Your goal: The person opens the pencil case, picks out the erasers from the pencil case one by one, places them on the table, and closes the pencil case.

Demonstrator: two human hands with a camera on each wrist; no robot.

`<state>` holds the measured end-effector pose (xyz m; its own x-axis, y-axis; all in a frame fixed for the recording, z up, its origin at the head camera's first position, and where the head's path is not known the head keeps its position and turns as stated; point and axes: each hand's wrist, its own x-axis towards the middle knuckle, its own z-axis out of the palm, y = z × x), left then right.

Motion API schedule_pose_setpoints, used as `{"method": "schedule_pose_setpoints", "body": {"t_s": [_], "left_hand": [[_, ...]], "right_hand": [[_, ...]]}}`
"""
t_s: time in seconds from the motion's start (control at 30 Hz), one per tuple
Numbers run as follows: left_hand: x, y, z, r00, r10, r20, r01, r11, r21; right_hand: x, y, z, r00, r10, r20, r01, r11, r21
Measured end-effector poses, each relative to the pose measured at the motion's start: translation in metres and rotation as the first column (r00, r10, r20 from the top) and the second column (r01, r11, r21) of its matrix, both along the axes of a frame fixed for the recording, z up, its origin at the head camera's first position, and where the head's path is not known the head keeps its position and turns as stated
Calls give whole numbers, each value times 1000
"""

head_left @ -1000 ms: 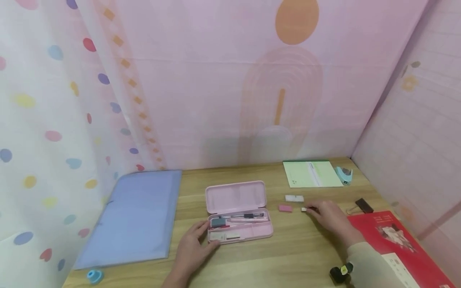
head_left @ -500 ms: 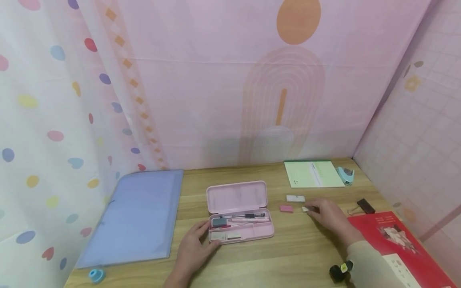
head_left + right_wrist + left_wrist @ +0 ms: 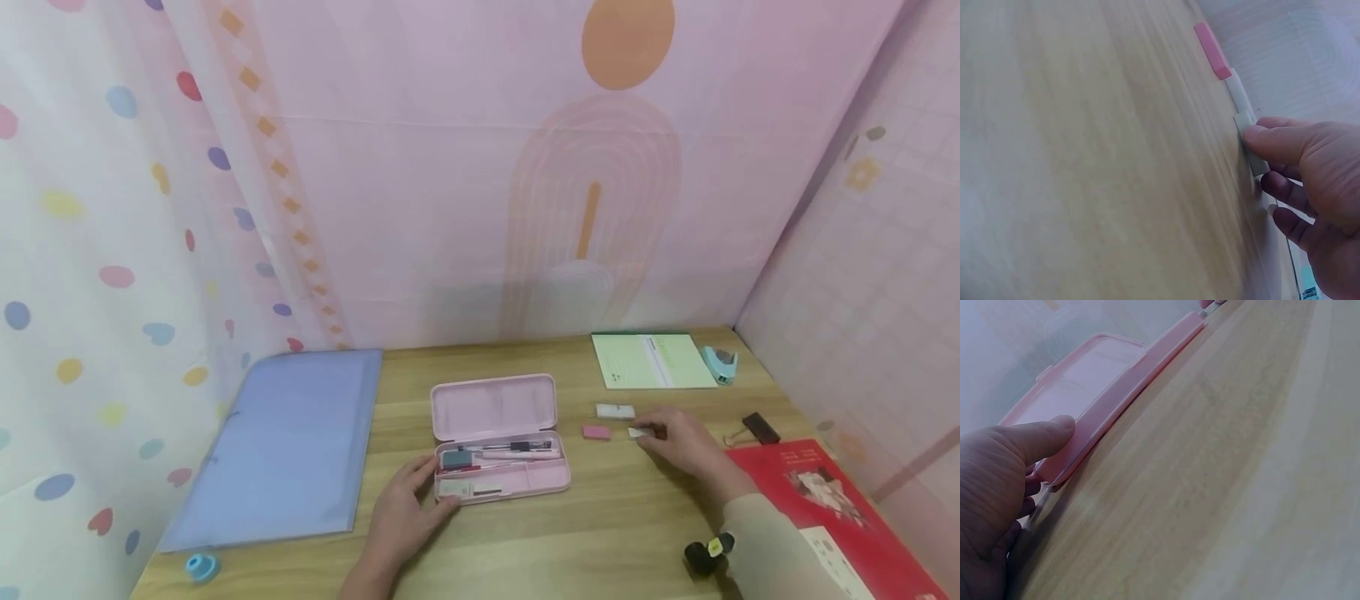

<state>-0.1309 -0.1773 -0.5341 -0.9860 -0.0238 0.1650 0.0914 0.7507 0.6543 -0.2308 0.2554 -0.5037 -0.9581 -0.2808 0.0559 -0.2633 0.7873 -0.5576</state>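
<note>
Blue and flat, a folder (image 3: pixel 281 454) is lying at left. The left hand (image 3: pixel 401 512) is holding the open pink pencil case (image 3: pixel 495 408) by its left end, thumb on the front, fingers curled at the side. Right of the case, a pink block (image 3: pixel 597 432) and a white block (image 3: pixel 615 412) are resting near a small pale block (image 3: pixel 1255 161), which the right hand (image 3: pixel 681 446) is pinching between thumb and fingers.

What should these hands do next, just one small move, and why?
Perhaps the right hand should lift the small pale block toward the pink case: it has the block pinched at the tabletop, while the left hand holds the case, which stands open, by its near left corner.
</note>
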Motion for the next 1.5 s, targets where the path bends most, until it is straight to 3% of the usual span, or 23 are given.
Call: {"method": "schedule_pose_setpoints", "body": {"t_s": [0.1,0.2,0.4,0.57,0.8,1.17,1.5], "left_hand": [[0,0,0,1000,-3,2,3,1000,2],[0,-1,0,1000,-4,-5,4,1000,4],[-1,-3,1,1000,-7,-16,7,1000,-1],[-1,-3,1,999,-20,-46,21,999,25],[-2,-5,-1,993,-39,-113,41,999,20],[-1,-3,-3,993,-38,-115,41,999,22],[0,-3,-2,995,-29,-97,32,999,29]], "right_hand": [[5,-6,7,1000,-8,-21,8,1000,-15],[16,-26,19,995,10,-101,-11,1000,-16],[34,-97,37,964,182,-194,-188,982,-13],[37,-159,36,932,316,-179,-316,948,26],[31,-223,20,935,340,-99,-337,941,45],[24,-249,11,955,283,-91,-278,958,67],[15,-255,12,950,310,-44,-305,948,93]]}}
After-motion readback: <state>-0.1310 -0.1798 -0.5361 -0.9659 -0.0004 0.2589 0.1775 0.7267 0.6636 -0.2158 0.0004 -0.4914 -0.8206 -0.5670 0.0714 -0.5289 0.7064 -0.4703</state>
